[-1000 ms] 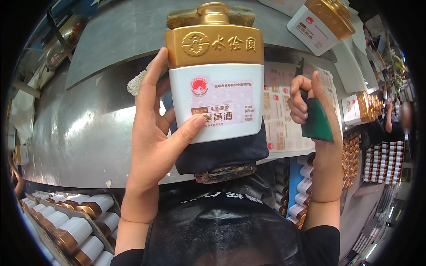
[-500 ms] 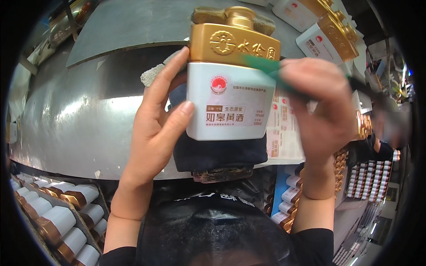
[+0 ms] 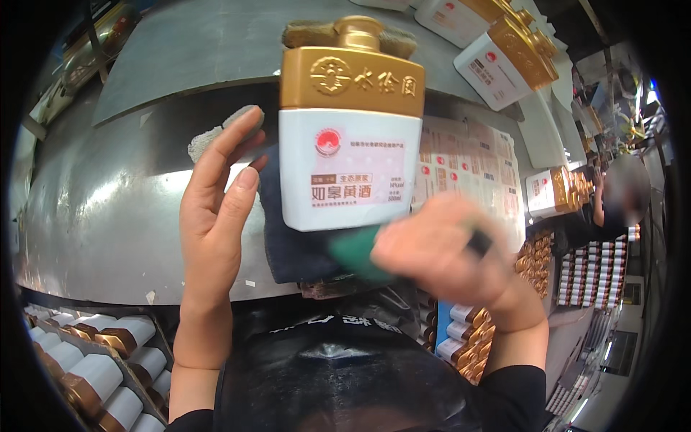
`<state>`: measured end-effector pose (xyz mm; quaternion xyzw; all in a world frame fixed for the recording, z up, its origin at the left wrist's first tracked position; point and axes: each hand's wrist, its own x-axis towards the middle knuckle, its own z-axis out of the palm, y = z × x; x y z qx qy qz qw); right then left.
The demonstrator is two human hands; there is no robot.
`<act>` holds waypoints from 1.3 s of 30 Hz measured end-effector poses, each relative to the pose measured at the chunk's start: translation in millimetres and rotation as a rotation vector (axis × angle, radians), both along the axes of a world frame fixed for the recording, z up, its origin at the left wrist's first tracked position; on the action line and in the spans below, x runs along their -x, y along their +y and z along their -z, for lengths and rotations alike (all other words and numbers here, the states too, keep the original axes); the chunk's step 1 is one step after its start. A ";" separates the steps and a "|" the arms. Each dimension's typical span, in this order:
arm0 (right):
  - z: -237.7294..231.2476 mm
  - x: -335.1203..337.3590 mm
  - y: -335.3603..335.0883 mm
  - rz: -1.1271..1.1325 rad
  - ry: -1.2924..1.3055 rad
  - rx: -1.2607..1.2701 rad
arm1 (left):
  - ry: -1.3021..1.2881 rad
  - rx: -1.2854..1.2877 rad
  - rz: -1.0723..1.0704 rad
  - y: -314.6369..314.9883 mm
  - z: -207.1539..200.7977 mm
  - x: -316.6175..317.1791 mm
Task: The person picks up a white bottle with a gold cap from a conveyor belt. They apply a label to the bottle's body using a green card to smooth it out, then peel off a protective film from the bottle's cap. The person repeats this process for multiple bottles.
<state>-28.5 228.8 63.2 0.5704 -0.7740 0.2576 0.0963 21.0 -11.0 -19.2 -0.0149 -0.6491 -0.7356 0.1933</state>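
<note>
Left fingers [image 3: 232, 209] spread wide, thumb off to one side, hold of nothing; a gap lies between them and the bottle [image 3: 350, 81]. Right fingers [image 3: 392, 248] closed on a green scraper [image 3: 354, 255], motion-blurred; its blade is just nearer the wearer than the bottle's base, over a navy cloth [image 3: 288, 248]. Contact there: cannot tell.

The bottle appears to lie face up, right of the left fingers and beyond the right ones, neck pointing away toward a rough brownish block [image 3: 306, 36].

Risks, as I judge them: with no fingers steadying it, the bottle could skid or swivel on the cloth if the scraper pushes from one side. A blade corner meeting the label [image 3: 367, 162] at a steep angle could lift or crease its edge; uneven pressure could leave bubbles. A hard knock might mark the gold paint.

Materials: bottle flat-fronted, glossy white below, satiny gold shoulder with raised relief. Label thin, pinkish. Cloth soft, matt. Left of the cloth, beneath the left fingers, the surface [image 3: 122, 245] is grey, scuffed, metallic. Pale printed sheets [image 3: 497, 162] lie flat beyond the right fingers.
</note>
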 end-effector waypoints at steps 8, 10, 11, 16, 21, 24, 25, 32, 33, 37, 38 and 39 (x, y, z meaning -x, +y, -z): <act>12.1 -3.9 33.2 0.060 0.005 0.029 | -0.007 0.013 -0.036 0.8 0.6 0.7; 11.2 0.9 33.3 0.108 -0.104 0.127 | -0.022 0.009 -0.049 1.9 -1.2 0.4; 4.5 13.3 29.0 0.197 -0.013 0.192 | -0.030 0.008 -0.057 1.9 -2.2 -0.1; 21.4 12.3 12.5 0.049 0.219 0.158 | -0.013 -0.007 -0.082 -0.8 -4.2 -4.3; 5.5 32.6 -14.9 0.026 0.147 0.220 | -0.052 0.006 -0.108 -4.0 -4.2 -12.5; 11.5 29.8 -22.6 0.000 0.218 0.252 | -0.013 -0.003 -0.088 -5.1 -9.1 -8.8; 23.1 13.9 -26.8 -0.058 0.216 0.247 | -0.005 0.000 -0.086 -6.0 -12.4 -8.6; 33.2 6.5 -28.3 0.070 0.233 0.419 | -0.034 -0.035 -0.117 -7.0 -7.0 -6.0; 33.1 -5.9 -17.9 0.050 0.098 0.307 | -0.040 -0.049 -0.115 -8.7 -3.5 -4.6; 33.2 -33.9 45.4 0.125 -0.543 0.286 | -0.058 -0.058 -0.102 -0.6 2.0 12.8; 31.1 -32.2 67.9 0.220 -0.809 0.335 | -0.057 -0.064 -0.112 -0.9 2.9 15.7; 43.1 -32.6 93.9 0.388 -0.873 0.396 | -0.058 -0.071 -0.122 -0.9 4.0 18.4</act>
